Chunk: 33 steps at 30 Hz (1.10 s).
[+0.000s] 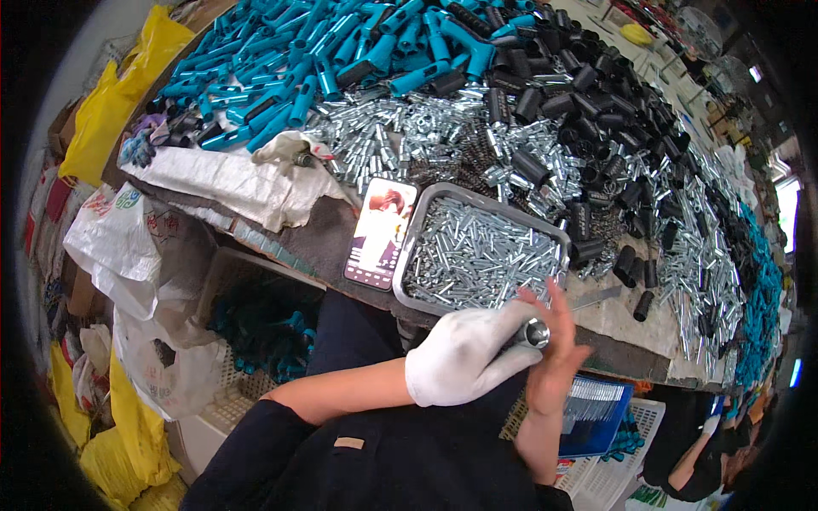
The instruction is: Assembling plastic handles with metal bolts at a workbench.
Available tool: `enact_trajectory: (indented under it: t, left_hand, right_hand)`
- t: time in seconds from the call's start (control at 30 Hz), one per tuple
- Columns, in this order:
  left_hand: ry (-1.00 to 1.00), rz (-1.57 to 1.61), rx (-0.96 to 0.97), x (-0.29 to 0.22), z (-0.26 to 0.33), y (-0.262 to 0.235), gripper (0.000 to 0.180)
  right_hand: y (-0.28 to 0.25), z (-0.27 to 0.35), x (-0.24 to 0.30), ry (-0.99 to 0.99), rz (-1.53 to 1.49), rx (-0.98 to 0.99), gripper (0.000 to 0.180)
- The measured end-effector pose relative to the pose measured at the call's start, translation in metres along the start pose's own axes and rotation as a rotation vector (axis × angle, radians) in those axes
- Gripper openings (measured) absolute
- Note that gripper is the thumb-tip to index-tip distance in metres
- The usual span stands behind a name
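My left hand, in a white glove, is closed round a shiny metal sleeve whose round open end points up and to the right. Bare and with its fingers apart, my right hand is just beside the sleeve; I cannot tell whether it touches it. Both hands are over the near edge of the workbench. Just beyond them lies a grey tray full of small metal pins. A lit phone rests against the tray's left side.
Heaped across the bench are teal tool handles, shiny metal sleeves, dark springs and black sleeves. A white cloth lies at left. Below stand a blue crate and a basket of teal parts. Another person's arm shows lower right.
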<state>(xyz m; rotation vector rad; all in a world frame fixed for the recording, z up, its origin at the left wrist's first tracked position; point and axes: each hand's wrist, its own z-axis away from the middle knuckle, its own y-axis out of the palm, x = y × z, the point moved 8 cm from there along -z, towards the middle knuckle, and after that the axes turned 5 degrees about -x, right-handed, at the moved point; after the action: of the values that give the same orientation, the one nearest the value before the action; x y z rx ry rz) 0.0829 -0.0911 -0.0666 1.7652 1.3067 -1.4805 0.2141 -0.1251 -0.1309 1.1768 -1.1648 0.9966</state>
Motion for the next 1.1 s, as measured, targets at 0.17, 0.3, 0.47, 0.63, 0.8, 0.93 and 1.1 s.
enact_trajectory:
  t: [0.17, 0.3, 0.47, 0.63, 0.8, 0.93, 1.1]
  left_hand:
    - [-0.217, 0.315, -0.227, 0.018, -0.015, -0.018, 0.033]
    - [0.391, -0.745, -0.065, -0.015, -0.024, -0.005, 0.045]
    - [0.309, -0.691, 0.029, 0.033, -0.016, 0.024, 0.021]
    - [0.011, -0.376, -0.171, 0.076, -0.018, 0.001, 0.023]
    - [-0.094, -0.263, -0.205, 0.089, -0.015, -0.006, 0.027]
    - [-0.097, -0.213, -0.222, 0.09, -0.014, -0.01, 0.026]
    - [-0.185, -0.124, -0.211, 0.095, -0.019, -0.01, 0.028]
  right_hand:
    - [-0.012, 0.018, -0.022, 0.176, 0.268, 0.018, 0.031]
    - [-0.038, -0.01, 0.004, 0.114, 0.503, -0.038, 0.031]
    - [-0.069, -0.041, -0.002, 0.204, 0.575, 0.096, 0.028]
    - [-0.163, -0.105, 0.034, -0.355, 1.109, -0.525, 0.029]
    - [-0.186, -0.128, 0.011, -0.147, 1.344, -0.484, 0.033]
    - [-0.184, -0.123, 0.04, -0.375, 1.401, -0.724, 0.031]
    - [-0.193, -0.133, 0.048, -0.279, 1.285, -0.668, 0.03]
